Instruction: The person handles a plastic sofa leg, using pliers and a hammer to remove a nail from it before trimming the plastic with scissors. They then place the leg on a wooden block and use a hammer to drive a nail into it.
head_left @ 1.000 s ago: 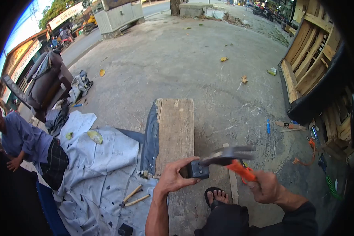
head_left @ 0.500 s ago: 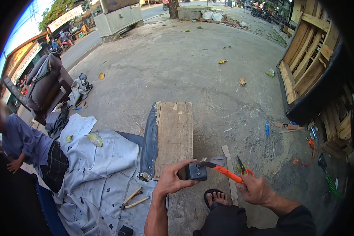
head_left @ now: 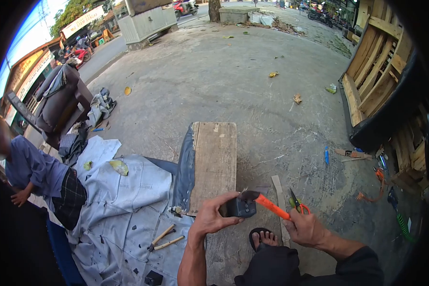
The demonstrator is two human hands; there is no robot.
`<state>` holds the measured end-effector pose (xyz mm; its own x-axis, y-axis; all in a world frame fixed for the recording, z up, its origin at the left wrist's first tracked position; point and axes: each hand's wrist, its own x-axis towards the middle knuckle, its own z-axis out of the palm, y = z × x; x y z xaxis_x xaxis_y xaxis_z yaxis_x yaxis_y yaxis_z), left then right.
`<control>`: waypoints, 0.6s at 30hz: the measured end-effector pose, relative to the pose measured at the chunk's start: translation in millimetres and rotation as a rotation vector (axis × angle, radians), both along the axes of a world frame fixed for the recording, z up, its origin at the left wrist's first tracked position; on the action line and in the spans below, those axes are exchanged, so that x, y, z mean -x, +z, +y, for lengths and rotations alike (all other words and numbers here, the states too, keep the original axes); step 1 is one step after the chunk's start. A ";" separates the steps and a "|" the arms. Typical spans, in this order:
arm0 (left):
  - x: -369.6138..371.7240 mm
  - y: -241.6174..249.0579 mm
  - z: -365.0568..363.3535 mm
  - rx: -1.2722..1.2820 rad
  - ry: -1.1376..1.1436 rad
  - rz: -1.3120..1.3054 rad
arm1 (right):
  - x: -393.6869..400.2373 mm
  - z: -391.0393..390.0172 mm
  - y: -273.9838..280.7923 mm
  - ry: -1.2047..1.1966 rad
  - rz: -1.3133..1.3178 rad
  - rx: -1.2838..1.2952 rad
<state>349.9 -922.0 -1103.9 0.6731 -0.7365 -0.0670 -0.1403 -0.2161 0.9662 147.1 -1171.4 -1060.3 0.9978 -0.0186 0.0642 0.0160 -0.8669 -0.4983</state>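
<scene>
My left hand point(head_left: 214, 218) grips a small black block point(head_left: 243, 209), thumb below and fingers above, near the front end of a wooden board point(head_left: 218, 157) with dark vinyl along its left side. In my right hand point(head_left: 307, 229) is an orange-handled hammer point(head_left: 271, 206). Its dark head overlaps the block's upper edge; motion blur hides whether they touch. Scissors point(head_left: 298, 202) with orange and green handles lie on the ground just beyond my right hand, beside a pale flat strip point(head_left: 278, 190).
Grey fabric point(head_left: 138, 186) covers the ground at left, bearing two wooden-handled tools point(head_left: 164, 238) and another black block point(head_left: 153, 278). A seated person point(head_left: 38, 167) is beside it. An upturned wooden-framed piece point(head_left: 374, 71) stands right, near a blue tool point(head_left: 326, 155) and green coiled hose point(head_left: 405, 226).
The hammer's head has shifted slightly and blurs over the block. The whole view has moved a little. A red motorbike has come along the far road.
</scene>
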 end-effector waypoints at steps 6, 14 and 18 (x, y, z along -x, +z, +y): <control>7.6 -3.9 6.0 0.157 0.030 0.059 | -5.8 5.6 28.2 0.029 -0.265 -0.108; 38.0 -11.6 23.8 0.167 0.102 0.079 | -5.5 -0.5 24.3 0.084 -0.187 -0.087; 47.5 -22.8 24.2 0.193 0.140 0.114 | -5.6 2.9 44.5 0.122 -0.199 -0.110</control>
